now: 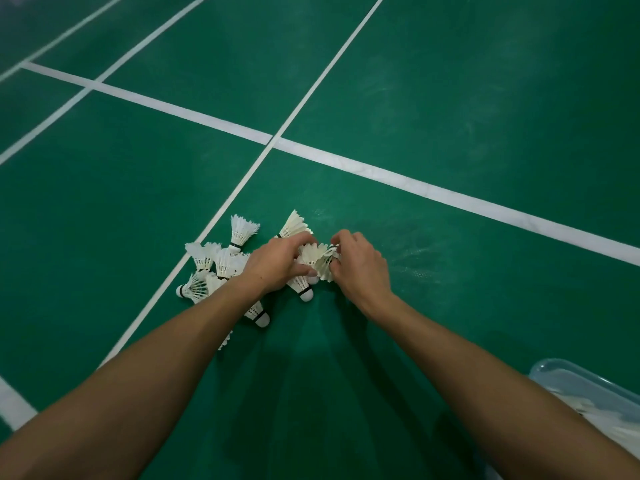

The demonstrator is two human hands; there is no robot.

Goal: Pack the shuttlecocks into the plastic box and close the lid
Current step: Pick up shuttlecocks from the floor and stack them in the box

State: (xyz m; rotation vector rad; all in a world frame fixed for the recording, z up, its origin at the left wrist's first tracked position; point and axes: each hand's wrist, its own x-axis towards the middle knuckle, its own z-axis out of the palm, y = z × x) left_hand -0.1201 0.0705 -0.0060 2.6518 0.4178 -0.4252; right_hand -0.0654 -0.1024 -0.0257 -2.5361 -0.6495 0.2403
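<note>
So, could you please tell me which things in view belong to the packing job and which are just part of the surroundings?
Belongs to the job:
- shuttlecocks piled on the floor
- shuttlecock bunch gripped between left hand and right hand
- plastic box at lower right, partly out of frame

Just there:
- green court floor
- white court lines

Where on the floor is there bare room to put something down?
Bare green floor lies right of the right hand, between the white line and the plastic box. It is crowded by the left hand, where the shuttlecocks lie heaped.
</note>
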